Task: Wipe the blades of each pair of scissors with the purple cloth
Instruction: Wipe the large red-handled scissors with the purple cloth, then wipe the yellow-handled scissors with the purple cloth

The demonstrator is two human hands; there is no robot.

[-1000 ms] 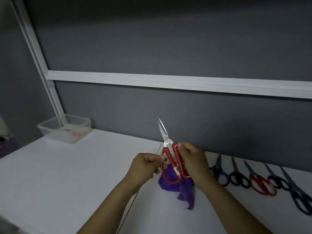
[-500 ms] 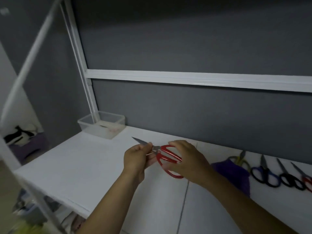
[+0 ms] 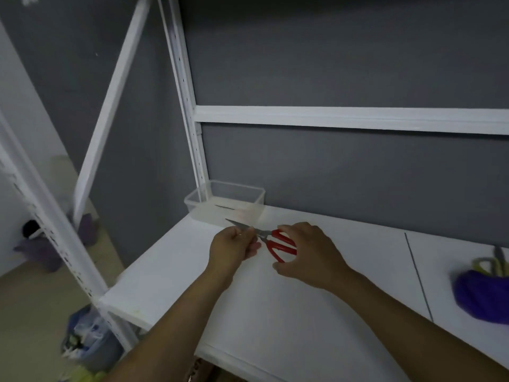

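Red-handled scissors [image 3: 278, 242] are held level above the white table [image 3: 303, 312], blades pointing left toward a clear bin. My left hand [image 3: 232, 248] pinches the blades near the pivot. My right hand [image 3: 308, 252] curls around the red handles. The purple cloth [image 3: 482, 296] lies bunched on the table at the far right, apart from both hands. A pair of yellow-green-handled scissors [image 3: 493, 264] lies just behind the cloth, partly cut off by the frame edge.
A clear plastic bin [image 3: 248, 195] stands at the table's back left corner against the grey wall. White shelf posts [image 3: 187, 106] rise beside it. The table's left edge drops to the floor, where a bag of clutter [image 3: 88, 343] sits.
The view has swung left. Both hands carried the red scissors leftward toward the clear bin, the blades tipping from upright to level. The purple cloth stayed on the table at the right.
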